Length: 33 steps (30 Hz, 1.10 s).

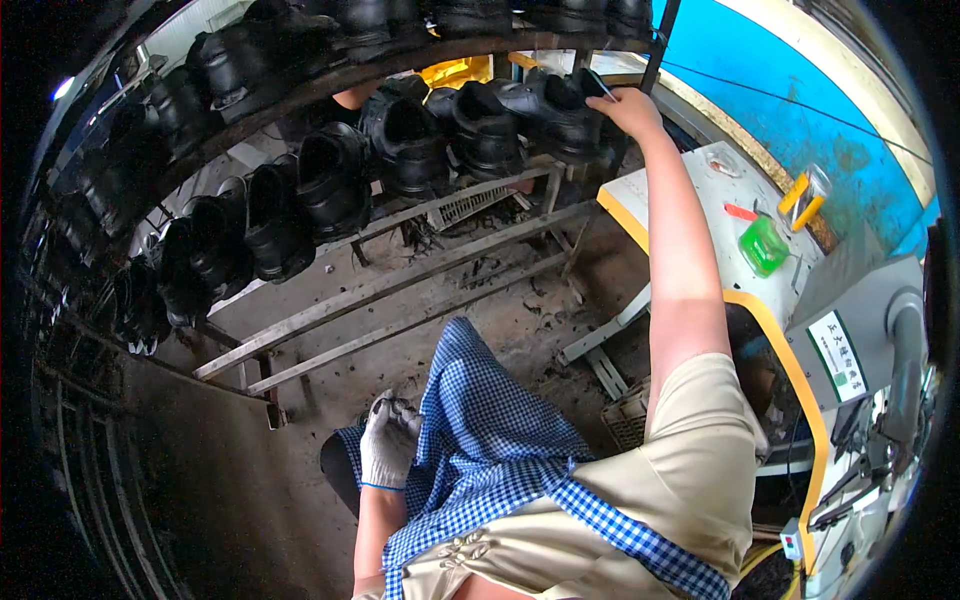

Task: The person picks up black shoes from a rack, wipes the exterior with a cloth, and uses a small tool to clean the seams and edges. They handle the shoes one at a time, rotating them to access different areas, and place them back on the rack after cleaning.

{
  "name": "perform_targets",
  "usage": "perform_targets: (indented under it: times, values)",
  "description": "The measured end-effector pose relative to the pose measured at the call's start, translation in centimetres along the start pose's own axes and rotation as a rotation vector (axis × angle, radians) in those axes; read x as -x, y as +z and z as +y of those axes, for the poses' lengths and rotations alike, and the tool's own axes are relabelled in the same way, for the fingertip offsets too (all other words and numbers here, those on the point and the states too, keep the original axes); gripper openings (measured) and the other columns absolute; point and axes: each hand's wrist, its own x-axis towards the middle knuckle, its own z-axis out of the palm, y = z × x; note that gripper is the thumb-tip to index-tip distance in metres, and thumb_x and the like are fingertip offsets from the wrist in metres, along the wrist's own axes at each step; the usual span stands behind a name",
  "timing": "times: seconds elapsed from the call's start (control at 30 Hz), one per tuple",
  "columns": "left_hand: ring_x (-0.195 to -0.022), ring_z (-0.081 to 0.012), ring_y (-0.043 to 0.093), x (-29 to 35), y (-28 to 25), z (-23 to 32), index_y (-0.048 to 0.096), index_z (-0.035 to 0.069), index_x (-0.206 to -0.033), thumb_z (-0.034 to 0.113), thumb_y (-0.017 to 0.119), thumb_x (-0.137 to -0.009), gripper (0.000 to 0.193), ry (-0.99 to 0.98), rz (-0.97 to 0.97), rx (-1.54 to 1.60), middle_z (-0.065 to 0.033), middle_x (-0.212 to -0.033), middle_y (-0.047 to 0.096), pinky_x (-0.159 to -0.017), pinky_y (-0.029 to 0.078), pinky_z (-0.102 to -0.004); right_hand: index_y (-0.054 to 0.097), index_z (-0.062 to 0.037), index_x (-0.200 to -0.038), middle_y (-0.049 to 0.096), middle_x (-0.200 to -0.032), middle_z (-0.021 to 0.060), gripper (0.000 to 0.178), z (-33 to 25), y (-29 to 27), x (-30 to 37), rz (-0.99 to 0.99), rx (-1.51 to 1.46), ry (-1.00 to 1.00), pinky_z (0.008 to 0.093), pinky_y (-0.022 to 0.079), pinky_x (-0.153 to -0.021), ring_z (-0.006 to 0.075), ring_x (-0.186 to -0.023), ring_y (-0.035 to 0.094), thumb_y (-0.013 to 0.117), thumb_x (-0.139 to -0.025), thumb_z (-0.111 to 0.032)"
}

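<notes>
Right hand [634, 112] pinches a slim tool [601, 84] beside the black shoe [566, 122]; gloved left hand's [390, 442] grip we cannot tell. We advise steadying the shoe.

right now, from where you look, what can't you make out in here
All in the head view:
Thin item at the right hand: too small, partly covered by the fingers, to identify.
Gloved left hand: curled fingers hide whether it holds anything.
Upper row of shoes: tops cut off by the picture's top edge.
Yellow thing behind the rack: largely hidden by shoes.
Grey machine: far side lost in the dark fisheye rim.
</notes>
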Motion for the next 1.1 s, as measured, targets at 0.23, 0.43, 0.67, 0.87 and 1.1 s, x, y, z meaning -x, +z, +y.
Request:
perform_targets:
  times: [0.23,0.43,0.67,0.87,1.1]
  values:
    - [-0.076,-0.0199,0.061,0.0,-0.2,0.0,0.059,0.009,-0.116,0.018,0.059,-0.094,0.024,-0.003,0.038,-0.023,-0.0040,-0.085,0.061,-0.069,0.055,-0.0344,0.073,-0.0081,-0.105,0.070,-0.111,0.0165,0.057,-2.0,-0.8,-1.9,-0.195,0.287,-0.013,0.0415,0.052,-0.089,0.0325,-0.103,0.066,0.076,-0.070,-0.052]
    - [-0.079,-0.0182,0.061,-0.2,0.1,-0.9,0.061,0.010,-0.114,0.019,0.058,-0.096,0.021,-0.025,0.011,-0.039,-0.0029,-0.087,0.063,-0.071,0.053,-0.0329,0.070,0.0017,-0.106,0.069,-0.110,0.0188,0.053,-1.9,2.7,-2.8,-0.348,0.322,-0.083,0.0422,0.052,-0.090,0.0320,-0.102,0.067,0.073,-0.069,-0.037]
    - [-0.079,-0.0196,0.061,-0.7,0.0,-0.8,0.061,0.010,-0.114,0.017,0.058,-0.095,0.020,-0.052,-0.020,-0.034,-0.0036,-0.086,0.063,-0.074,0.053,-0.0351,0.071,-0.0047,-0.095,0.070,-0.095,0.0219,0.030,-0.6,1.8,5.5,-0.031,0.157,-0.036,0.0455,0.053,-0.084,0.0372,-0.093,0.067,0.062,-0.079,-0.029]
    - [-0.085,-0.0246,0.064,0.8,3.9,-0.1,0.057,0.006,-0.118,0.022,0.069,-0.087,0.036,-0.015,-0.267,-0.256,-0.0081,-0.097,0.064,-0.078,0.055,-0.0396,0.065,-0.0039,-0.083,0.068,-0.076,0.0203,0.021,-3.9,0.3,20.4,0.251,0.217,-0.073,0.0514,0.053,-0.070,0.0390,-0.075,0.067,0.060,-0.086,-0.024]
    - [-0.113,-0.0298,0.061,2.8,6.6,0.5,0.057,-0.004,-0.125,0.036,0.070,-0.087,0.057,-0.245,-0.876,-0.646,-0.0203,-0.119,0.063,-0.099,0.048,-0.0426,0.051,-0.0067,-0.062,0.058,-0.058,0.0157,0.030,-1.0,5.3,33.4,0.355,0.032,-0.293,0.0506,0.045,-0.051,0.0389,-0.053,0.059,0.069,-0.078,-0.024]
